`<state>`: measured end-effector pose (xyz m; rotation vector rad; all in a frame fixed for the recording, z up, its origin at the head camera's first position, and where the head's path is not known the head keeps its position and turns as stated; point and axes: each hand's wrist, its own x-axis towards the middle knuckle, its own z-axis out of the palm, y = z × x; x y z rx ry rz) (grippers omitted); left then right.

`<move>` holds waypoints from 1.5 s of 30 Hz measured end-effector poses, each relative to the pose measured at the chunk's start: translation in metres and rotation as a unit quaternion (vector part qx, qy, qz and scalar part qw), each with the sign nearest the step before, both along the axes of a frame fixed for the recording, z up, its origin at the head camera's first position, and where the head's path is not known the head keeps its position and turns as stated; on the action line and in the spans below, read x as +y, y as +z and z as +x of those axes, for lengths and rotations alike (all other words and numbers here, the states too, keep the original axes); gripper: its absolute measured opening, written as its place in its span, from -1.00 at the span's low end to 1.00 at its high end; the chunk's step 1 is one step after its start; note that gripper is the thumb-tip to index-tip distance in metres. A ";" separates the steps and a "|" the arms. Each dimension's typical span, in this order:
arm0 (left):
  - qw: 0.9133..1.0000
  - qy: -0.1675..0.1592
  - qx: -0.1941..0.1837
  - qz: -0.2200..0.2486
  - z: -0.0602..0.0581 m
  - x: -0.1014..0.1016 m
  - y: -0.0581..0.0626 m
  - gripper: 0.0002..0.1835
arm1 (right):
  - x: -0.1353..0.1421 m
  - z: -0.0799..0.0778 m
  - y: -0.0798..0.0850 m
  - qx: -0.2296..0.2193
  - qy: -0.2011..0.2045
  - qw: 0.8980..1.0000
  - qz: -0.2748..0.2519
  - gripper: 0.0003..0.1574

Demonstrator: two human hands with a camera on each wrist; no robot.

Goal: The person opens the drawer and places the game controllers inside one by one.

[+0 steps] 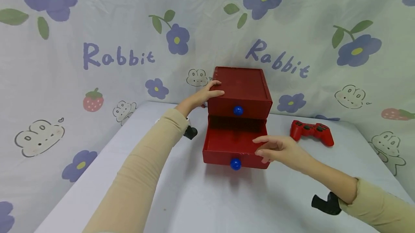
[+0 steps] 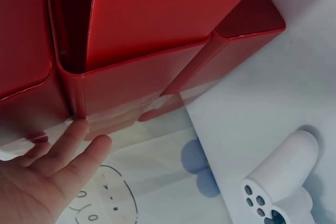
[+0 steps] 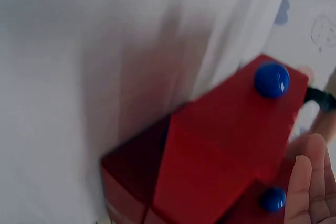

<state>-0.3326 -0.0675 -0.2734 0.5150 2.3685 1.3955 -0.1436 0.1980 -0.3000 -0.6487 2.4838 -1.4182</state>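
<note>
Red cabinet (image 1: 241, 83) is sitting centre-frame, lower drawer (image 1: 220, 157) sticking out. Left hand (image 1: 207, 93) is resting on the cabinet's left edge, fingers spread; right hand (image 1: 282, 150), right of centre, is hovering by the drawer, fingers parted, gripping nothing. Probably working the drawer; next move likely needs steady bracing.

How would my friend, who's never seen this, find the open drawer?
On the white table, find the red cabinet. Look beneath its upper drawer for the lower drawer, with a round blue knob on its front. Both drawers are red and blue-knobbed, but only the lower one is slid out, showing its inside.
</note>
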 end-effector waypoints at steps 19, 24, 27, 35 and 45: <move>1.000 0.002 -0.002 -0.003 0.003 -0.002 0.001 -0.37 | 0.097 -0.058 0.056 0.104 -0.163 0.971 0.141 -0.32; 1.000 0.003 0.003 -0.001 0.005 -0.004 0.000 -0.37 | 0.115 -0.070 0.048 0.132 -0.156 0.959 0.197 -0.25; 1.000 0.001 0.005 -0.003 0.005 -0.004 0.000 -0.36 | 0.127 -0.076 0.039 0.140 -0.153 0.953 0.219 -0.22; 1.000 -0.001 0.010 -0.005 0.007 -0.004 0.000 -0.36 | 0.157 -0.092 0.008 0.090 -0.173 0.946 0.258 -0.11; 1.000 -0.003 0.002 0.001 0.005 -0.004 -0.001 -0.36 | 0.176 -0.105 -0.034 0.064 -0.181 0.931 0.310 -0.05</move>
